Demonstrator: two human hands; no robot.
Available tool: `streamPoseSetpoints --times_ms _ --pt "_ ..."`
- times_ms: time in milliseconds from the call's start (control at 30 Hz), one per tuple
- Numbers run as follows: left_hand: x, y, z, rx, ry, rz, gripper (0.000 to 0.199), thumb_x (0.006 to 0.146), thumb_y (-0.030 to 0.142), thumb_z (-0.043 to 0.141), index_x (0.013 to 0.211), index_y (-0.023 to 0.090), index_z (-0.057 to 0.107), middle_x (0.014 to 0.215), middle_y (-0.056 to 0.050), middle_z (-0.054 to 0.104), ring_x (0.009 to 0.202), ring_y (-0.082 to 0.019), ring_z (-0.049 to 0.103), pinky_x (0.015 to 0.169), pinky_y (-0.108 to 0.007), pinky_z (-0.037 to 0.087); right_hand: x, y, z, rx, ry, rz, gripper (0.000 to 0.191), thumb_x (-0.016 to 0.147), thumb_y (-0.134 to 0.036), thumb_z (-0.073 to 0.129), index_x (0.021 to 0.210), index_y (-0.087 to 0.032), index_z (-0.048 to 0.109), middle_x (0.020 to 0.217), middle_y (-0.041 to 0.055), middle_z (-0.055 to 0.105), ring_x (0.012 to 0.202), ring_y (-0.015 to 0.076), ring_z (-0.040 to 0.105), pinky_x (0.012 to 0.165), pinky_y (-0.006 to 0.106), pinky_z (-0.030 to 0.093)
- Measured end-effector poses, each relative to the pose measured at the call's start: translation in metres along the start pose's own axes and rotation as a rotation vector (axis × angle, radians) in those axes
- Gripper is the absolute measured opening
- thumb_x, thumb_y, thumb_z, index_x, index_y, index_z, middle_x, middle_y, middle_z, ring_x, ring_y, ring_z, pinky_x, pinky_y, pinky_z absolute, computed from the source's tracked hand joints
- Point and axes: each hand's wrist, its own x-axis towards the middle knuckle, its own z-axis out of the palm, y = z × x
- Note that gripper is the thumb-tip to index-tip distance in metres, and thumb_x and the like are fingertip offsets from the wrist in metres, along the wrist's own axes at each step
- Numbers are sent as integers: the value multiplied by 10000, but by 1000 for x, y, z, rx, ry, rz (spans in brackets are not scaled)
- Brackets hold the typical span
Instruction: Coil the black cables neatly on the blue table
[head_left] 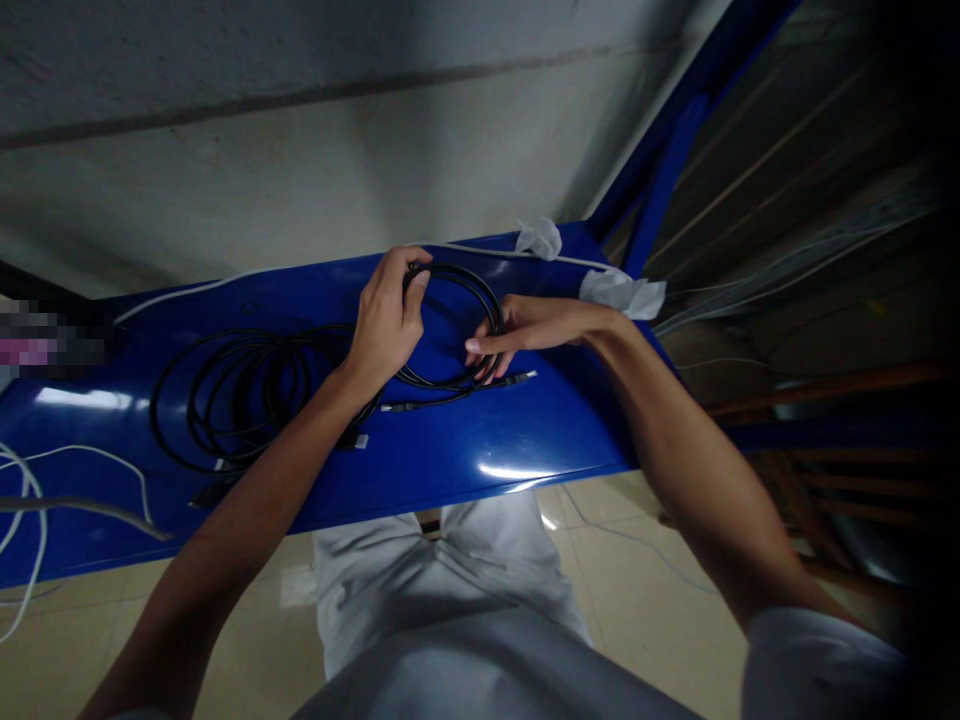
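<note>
A coiled black cable (482, 283) is held between my two hands over the blue table (450, 455). My left hand (390, 315) is closed on the upper left of the coil. At its right side, my right hand (510, 338) has its thumb across the loops and its other fingers behind them. Two plug ends, one of them a connector (517, 379) with a metal tip, lie below the coil. Left of my left forearm, several more black cable coils (240, 395) rest on the table, partly overlapping.
Crumpled white wrapping (538, 239) and another white piece (624, 294) lie at the back right, by a blue frame post (664, 190). A white cord (187, 289) runs along the back edge. White and grey cables (82, 507) cross the left end. A wall stands behind.
</note>
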Motion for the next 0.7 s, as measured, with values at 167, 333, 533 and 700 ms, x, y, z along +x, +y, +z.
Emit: streamPoseSetpoints --times_ms 167,333,533,700 --pt "1 3 -2 -9 -16 10 406 1179 484 356 1406 249 597 1254 -109 734 1221 -259 707 1095 -435 570 -2 -2 0 -59 -10 20 540 763 -680 929 914 -165 870 825 91 840 753 237 819 703 321 694" --pt "0 12 -5 -20 -21 19 415 1180 490 342 1394 253 606 1271 -112 728 1232 -262 703 1114 -443 563 -3 0 -4 -195 -113 -48 506 797 -659 904 957 -180 870 848 46 834 785 204 795 720 282 653" --pt "-2 14 -7 -14 -1 19 448 1177 522 324 1425 260 588 1284 -112 719 1255 -269 698 1116 -441 560 -2 2 -2 -272 -141 -86 484 708 -557 992 987 -191 844 881 23 823 766 185 751 680 263 611" --pt "-1 7 -4 -93 32 43 461 1165 564 362 1386 241 604 1284 -117 714 1253 -280 697 1125 -444 542 0 4 -1 -307 -126 -96 442 775 -546 958 971 -176 816 831 16 786 745 174 718 680 267 587"
